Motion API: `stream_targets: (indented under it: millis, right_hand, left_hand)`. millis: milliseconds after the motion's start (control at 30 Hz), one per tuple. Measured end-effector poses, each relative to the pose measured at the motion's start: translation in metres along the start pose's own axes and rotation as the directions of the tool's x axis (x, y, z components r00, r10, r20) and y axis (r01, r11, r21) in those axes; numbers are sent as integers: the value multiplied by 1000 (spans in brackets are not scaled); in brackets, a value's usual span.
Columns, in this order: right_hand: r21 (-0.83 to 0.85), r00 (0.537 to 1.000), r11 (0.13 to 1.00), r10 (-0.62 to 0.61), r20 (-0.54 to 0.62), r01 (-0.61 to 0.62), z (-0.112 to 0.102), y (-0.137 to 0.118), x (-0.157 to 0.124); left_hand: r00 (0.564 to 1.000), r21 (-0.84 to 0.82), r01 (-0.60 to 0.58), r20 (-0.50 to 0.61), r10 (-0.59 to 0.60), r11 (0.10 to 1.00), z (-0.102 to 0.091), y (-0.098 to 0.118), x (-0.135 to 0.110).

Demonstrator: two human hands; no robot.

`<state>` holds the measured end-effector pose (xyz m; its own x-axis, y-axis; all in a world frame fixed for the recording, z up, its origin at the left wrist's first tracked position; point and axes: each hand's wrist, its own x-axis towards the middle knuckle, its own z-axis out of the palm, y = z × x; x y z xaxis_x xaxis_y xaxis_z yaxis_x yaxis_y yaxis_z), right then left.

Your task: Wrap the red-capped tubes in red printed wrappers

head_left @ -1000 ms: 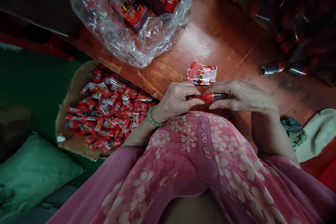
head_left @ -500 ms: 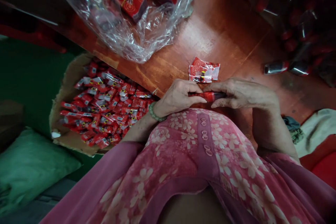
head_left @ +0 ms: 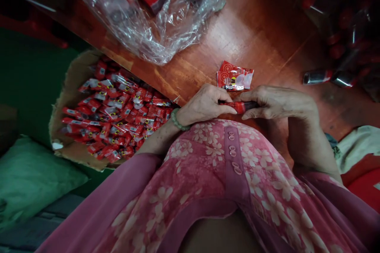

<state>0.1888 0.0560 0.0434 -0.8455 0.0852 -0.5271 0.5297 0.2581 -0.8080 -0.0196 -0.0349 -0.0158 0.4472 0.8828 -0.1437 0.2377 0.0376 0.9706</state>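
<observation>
Support: we observe a reddish-brown tabletop (head_left: 255,31), glossy in one patch. Directly on it we record a clear plastic bag (head_left: 157,49), overlapping red printed wrappers (head_left: 230,77) and, to the right, two dark bottles (head_left: 315,77) with red ends.

Head cam: single view, worn on head, faces fwd + steeply down.
L hand (head_left: 203,104), R hand (head_left: 274,102): approx. mid-frame, seen from above, mid-dist.
Blouse (head_left: 204,174): nearest lens, fills most of frame bottom, wearer's side of hands.
Tabletop (head_left: 252,39): cut by top edge, beyond hands.
Carton (head_left: 58,114): L of L hand, looked down into.
</observation>
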Motion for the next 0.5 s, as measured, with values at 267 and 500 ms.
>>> stream_targets:
  millis: [267, 500]
  right_hand:
    - [-12, 998, 999, 50, -30, -50, -7, -6, 2]
    - [208, 972, 968, 174, -156, -139, 0, -6, -1]
  left_hand:
    - [998, 58, 35, 54, -38, 998, -6, 8, 4]
    - [986, 55, 98, 127, -104, 994, -14, 19, 10]
